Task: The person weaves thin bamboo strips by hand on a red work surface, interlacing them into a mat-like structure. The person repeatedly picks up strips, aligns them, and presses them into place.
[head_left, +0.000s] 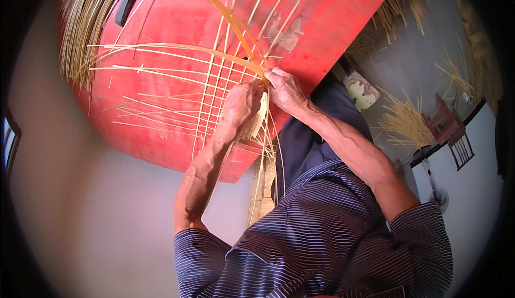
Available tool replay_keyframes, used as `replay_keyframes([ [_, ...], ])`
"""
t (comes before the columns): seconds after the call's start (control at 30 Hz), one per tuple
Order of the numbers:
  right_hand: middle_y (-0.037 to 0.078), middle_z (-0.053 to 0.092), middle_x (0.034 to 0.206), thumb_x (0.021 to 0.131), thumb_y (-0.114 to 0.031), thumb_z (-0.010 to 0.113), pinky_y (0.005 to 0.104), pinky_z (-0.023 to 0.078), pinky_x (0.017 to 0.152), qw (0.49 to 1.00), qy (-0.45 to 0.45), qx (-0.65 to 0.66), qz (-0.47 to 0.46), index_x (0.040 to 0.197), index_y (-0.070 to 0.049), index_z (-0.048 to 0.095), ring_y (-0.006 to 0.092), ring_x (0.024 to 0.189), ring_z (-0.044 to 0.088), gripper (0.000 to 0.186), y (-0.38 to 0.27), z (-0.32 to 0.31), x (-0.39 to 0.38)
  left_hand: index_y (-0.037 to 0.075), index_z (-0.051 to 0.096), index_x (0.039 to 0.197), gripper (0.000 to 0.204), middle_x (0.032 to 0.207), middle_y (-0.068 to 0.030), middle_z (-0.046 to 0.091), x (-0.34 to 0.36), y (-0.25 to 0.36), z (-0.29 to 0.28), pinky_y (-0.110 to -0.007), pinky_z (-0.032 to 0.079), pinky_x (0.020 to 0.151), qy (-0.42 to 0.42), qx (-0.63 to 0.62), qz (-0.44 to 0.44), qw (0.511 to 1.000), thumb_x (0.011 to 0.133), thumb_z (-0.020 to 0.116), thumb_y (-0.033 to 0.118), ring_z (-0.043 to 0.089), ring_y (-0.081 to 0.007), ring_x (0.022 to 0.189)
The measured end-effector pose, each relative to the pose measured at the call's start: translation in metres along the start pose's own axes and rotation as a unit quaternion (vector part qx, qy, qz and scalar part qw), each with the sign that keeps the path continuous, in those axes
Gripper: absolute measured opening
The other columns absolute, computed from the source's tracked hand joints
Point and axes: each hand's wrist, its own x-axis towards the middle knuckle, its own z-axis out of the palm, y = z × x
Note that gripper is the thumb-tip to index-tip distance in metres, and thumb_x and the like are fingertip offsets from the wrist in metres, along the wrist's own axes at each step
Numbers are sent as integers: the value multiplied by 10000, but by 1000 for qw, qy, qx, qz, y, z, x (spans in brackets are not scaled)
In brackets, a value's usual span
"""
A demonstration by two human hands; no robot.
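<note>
A loose lattice of thin pale cane strips [219, 77] lies on a red tabletop [332, 8], its long ends fanning to the left and upward. Two wider orange-brown strips [225, 14] run from the upper part and the left to meet between my hands at the lattice's corner. My right hand [287, 90] pinches these orange-brown strips at their meeting point. Close against it, my left hand [242, 103] is closed at the lattice edge; its fingertips are partly hidden, so what lies in them is unclear. Below, a pale flat strip [261, 114] and several loose ends hang toward my lap.
A thick bundle of long thin strips [86, 30] rests at the table's far left, beside a dark curved bar [129, 0]. On the floor at right lie a pale bundle of strips [405, 120], a red wooden stool [444, 121] and a worn pale-topped object [360, 91].
</note>
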Motion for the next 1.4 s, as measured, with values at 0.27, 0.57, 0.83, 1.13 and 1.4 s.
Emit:
replay_keyframes([
  [0.27, 152, 656, 952, 781, -157, 757, 447, 549, 723, 1000, -8, -20, 3, 957, -21, 668, 370, 847, 667, 240, 8, 0, -3, 90, 579, 1215, 368, 1257, -100, 506, 31, 43, -32, -515, 341, 1022, 91, 384, 174, 902, 848, 591, 128, 460, -277, 1231],
  [0.57, 134, 630, 862, 789, -149, 781, 449, 530, 697, 999, 6, 35, 6, 954, -17, 632, 363, 799, 643, 258, 11, -4, -6, 73, 608, 1015, 186, 1086, -133, 570, 31, 8, -40, -541, 326, 1045, 30, 391, 118, 912, 837, 605, 126, 486, -326, 1195],
  [0.83, 211, 576, 1255, 766, -71, 774, 432, 513, 956, 999, 3, 1, -53, 1331, 22, 492, 385, 1150, 588, 638, 12, -13, -4, 26, 572, 1192, 411, 1019, -163, 705, 17, -41, -23, -421, 519, 872, 9, -55, -107, 993, 936, 668, 333, 676, -322, 929],
  [1.13, 265, 593, 1219, 816, 38, 627, 442, 509, 968, 988, -41, -17, -148, 1305, 92, 468, 395, 1126, 598, 517, 16, -8, 7, 8, 646, 1024, 242, 910, -93, 698, 51, -47, -20, -325, 570, 729, 143, -418, -222, 869, 954, 654, 240, 684, -162, 800],
  [1.4, 272, 583, 1244, 812, 39, 638, 444, 521, 958, 990, -65, -21, -126, 1341, 82, 442, 416, 1132, 595, 565, 22, -2, 5, -10, 664, 1049, 187, 820, -33, 615, 52, -33, -35, -296, 461, 646, 89, -191, -61, 976, 901, 606, 87, 542, -147, 698],
])
